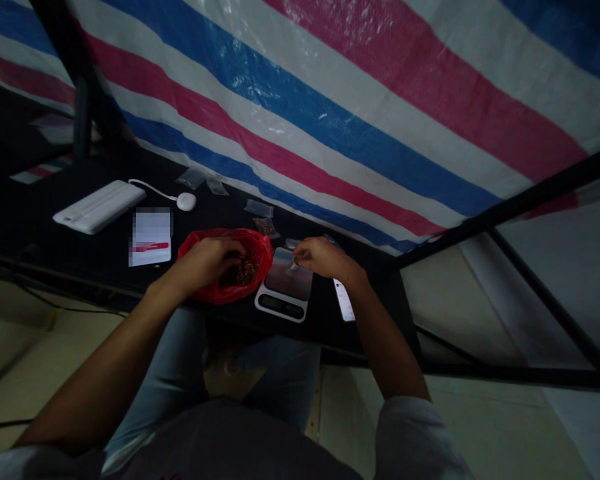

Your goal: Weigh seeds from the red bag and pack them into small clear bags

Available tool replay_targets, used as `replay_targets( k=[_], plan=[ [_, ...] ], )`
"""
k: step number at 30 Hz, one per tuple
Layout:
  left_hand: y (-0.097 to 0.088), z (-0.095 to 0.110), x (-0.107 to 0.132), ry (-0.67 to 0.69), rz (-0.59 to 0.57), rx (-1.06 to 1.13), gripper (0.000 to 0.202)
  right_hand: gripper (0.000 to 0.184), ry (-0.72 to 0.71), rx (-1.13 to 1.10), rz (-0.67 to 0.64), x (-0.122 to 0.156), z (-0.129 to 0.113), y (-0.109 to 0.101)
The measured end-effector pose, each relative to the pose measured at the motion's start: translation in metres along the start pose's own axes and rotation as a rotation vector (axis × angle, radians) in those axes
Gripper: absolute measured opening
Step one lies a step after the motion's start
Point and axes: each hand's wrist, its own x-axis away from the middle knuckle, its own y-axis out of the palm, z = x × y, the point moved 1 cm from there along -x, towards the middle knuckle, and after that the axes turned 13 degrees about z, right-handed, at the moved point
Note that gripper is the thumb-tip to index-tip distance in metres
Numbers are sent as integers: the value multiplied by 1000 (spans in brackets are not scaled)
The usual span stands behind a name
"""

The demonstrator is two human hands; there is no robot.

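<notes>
The left hand (209, 260) of a seated person (250, 433) dips into an open red plastic bag (200, 291) of small brown pieces (247, 270) on the near side of the dark tabletop (395, 307), fingers bent downward, though whether they grip anything I cannot tell, while the right hand (324, 257) pinches what looks like a small clear bag (295, 266) over the scale (285, 283) to the right. Beyond the red bag lies a clear packet (266, 227) with brown contents; both forearms (105, 360) reach in from the near side, angled toward each other.
</notes>
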Motion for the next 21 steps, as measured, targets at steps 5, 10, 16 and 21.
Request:
replay_targets(
  k=[5, 10, 16, 21],
  plan=[
    [-1, 6, -4, 87, 38, 81, 27, 27, 56, -117, 24, 3, 6, 5],
    [-5, 18, -10, 163, 57, 140, 24, 29, 25, -188, 120, 10, 9, 3],
    [-2, 54, -33, 276, 53, 193, 21, 22, 44, -219, 399, 34, 23, 6],
    [30, 91, -69, 397, -55, 141, 21, 20, 209, -316, 490, 74, 43, 27]
  ],
)
